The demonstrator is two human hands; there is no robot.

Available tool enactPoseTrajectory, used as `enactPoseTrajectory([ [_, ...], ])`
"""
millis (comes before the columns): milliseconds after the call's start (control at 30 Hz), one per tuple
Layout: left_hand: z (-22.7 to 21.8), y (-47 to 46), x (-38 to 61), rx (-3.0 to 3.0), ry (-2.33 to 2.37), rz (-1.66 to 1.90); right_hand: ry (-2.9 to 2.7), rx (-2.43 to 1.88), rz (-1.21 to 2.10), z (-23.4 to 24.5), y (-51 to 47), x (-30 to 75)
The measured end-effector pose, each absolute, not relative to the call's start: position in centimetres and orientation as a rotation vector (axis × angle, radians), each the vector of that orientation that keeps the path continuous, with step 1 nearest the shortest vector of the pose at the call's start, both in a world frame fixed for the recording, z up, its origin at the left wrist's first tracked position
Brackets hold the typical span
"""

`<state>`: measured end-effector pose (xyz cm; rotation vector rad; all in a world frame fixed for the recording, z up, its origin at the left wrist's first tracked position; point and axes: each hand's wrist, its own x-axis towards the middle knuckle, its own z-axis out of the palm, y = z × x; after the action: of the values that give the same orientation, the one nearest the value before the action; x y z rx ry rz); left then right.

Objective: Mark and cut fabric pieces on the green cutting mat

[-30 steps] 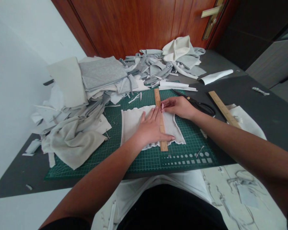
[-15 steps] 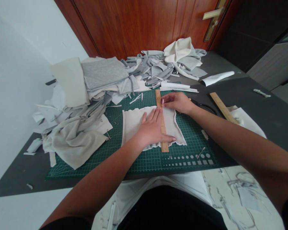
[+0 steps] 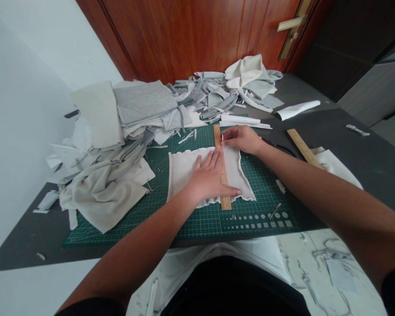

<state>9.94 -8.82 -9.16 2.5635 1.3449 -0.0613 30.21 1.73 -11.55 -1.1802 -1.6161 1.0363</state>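
Observation:
A pale beige cloth piece [image 3: 181,171] lies flat on the green cutting mat [image 3: 184,219]. A wooden ruler [image 3: 217,134] runs lengthwise across the cloth. My left hand [image 3: 207,177] lies flat with fingers spread, pressing the ruler and the cloth down. My right hand [image 3: 240,138] is closed in a pinch on a small pink-white marker [image 3: 222,137], its tip against the ruler's right edge near the cloth's far edge.
Heaps of grey and cream cloth [image 3: 118,131] fill the left and far side of the dark table [image 3: 365,153]. A second wooden ruler [image 3: 303,147] and black scissors [image 3: 279,147] lie right of the mat. A wooden door [image 3: 200,35] stands behind.
My right hand slid the marker a little farther away along the ruler's edge. My left hand stayed pressed on the ruler and cloth.

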Motion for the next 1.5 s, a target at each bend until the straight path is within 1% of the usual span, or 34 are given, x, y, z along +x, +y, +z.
enactPoseTrajectory([
  [133,-9.3,-8.7,9.9,2.564,1.349,-0.059,-1.571,-1.209,0.969,-10.8,2.1,30.2],
  [233,-9.5,-8.7,9.8,2.573,1.346,-0.041,-1.480,-1.128,0.931,-9.8,1.7,30.2],
  [333,-9.6,-8.7,9.8,2.576,1.347,-0.040,-1.450,-1.073,0.871,-8.5,0.2,30.3],
  [433,-9.5,-8.7,9.7,2.568,1.341,-0.043,-1.389,-1.104,0.799,-7.6,-2.9,30.3],
  [500,-9.3,-8.7,9.6,2.576,1.304,-0.029,-1.327,-1.104,0.843,-7.5,-5.5,30.1],
  [633,-9.0,-8.3,9.2,2.588,1.252,0.092,-1.227,-1.092,1.082,-8.9,-10.4,29.4],
  [733,-9.1,-7.5,8.7,2.551,1.252,0.210,-1.317,-1.153,1.160,-10.0,-13.0,29.2],
  [800,-9.2,-6.8,8.2,2.535,1.227,0.269,-1.524,-1.241,1.071,-10.4,-14.2,29.3],
  [867,-9.3,-6.2,7.5,2.534,1.208,0.296,-1.746,-1.340,0.901,-10.3,-15.1,29.5],
  [967,-8.9,-5.6,6.2,2.535,1.219,0.254,-1.873,-1.419,0.725,-10.2,-15.7,29.8],
  [1033,-8.4,-5.3,5.3,2.532,1.244,0.212,-1.806,-1.426,0.726,-10.3,-15.7,29.8],
  [1200,-7.1,-5.1,3.0,2.510,1.288,0.141,-1.390,-1.317,0.979,-10.8,-15.0,29.9],
  [1267,-6.5,-4.9,2.2,2.529,1.298,0.158,-1.244,-1.281,0.983,-10.4,-14.7,30.3],
  [1367,-5.3,-5.1,1.5,2.562,1.339,0.216,-1.218,-1.360,0.815,-9.3,-14.9,31.8],
  [1500,-3.1,-6.8,0.8,2.493,1.441,0.217,-1.358,-1.698,0.467,-7.6,-16.5,35.1],
])
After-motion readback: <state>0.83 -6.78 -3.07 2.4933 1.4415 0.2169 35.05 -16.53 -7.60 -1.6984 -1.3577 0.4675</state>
